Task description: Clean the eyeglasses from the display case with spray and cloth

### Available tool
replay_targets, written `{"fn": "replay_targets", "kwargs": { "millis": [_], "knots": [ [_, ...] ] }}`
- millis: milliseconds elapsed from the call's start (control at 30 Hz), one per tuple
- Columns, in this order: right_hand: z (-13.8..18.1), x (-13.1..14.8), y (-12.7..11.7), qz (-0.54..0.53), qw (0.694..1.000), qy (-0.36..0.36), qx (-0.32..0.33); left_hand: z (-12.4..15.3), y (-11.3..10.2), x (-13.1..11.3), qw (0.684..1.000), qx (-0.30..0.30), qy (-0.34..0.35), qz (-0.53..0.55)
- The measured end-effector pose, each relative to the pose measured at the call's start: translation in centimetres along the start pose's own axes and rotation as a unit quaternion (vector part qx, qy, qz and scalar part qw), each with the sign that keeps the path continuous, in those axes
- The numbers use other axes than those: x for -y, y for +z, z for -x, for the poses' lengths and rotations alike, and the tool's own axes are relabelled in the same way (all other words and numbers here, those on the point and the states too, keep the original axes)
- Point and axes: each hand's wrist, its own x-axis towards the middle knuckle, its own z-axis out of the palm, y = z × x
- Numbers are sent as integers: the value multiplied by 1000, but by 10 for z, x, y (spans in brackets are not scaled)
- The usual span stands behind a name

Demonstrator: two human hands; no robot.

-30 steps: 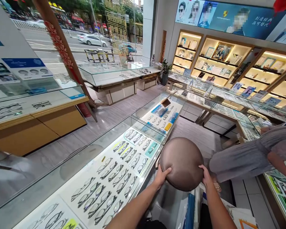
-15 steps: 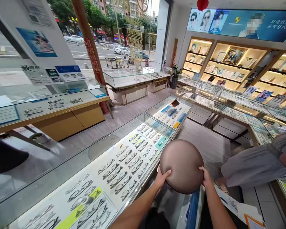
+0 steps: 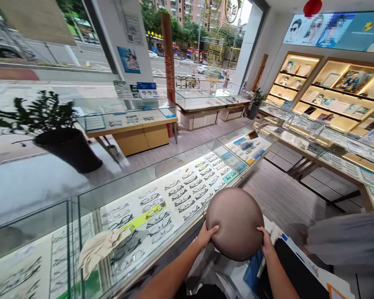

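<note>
A round, brown, padded stool seat (image 3: pixel 235 224) with a smooth leather-like top is in front of me at the lower middle. My left hand (image 3: pixel 208 236) grips its left edge, the thumb lying on the top face. On the opposite edge, my right hand (image 3: pixel 264 241) has its thumb over the rim and its fingers hidden behind. Whatever is under the seat is out of sight. Just left of it stands a long glass display case (image 3: pixel 187 158) holding rows of eyeglasses (image 3: pixel 177 192). A crumpled beige cloth (image 3: pixel 101 249) lies on the case's glass top.
Papers and a black flat item (image 3: pixel 286 265) lie right of my right arm. A person in a grey skirt (image 3: pixel 345 236) is at the right edge. More glass counters (image 3: pixel 336 160) line the right. A potted plant (image 3: pixel 65 145) stands at the left.
My view has swung left, bringing the potted plant and the beige cloth into sight. Both hands keep hold of the stool seat, which sits slightly lower in view. The skirted person appears farther right.
</note>
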Motion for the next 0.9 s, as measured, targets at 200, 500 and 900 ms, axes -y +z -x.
{"fn": "replay_targets", "kwargs": {
  "millis": [200, 500, 900],
  "knots": [
    [17, -38, -5, 60, 995, 36, 73, 71, -21, 22, 997, -72, 29, 6],
    [55, -84, -2, 160, 969, 80, 173, 181, -61, 66, 987, -152, 14, 42],
    [133, -201, 0, 241, 931, 135, 238, 335, -151, 122, 981, -188, 15, 46]
  ]
}}
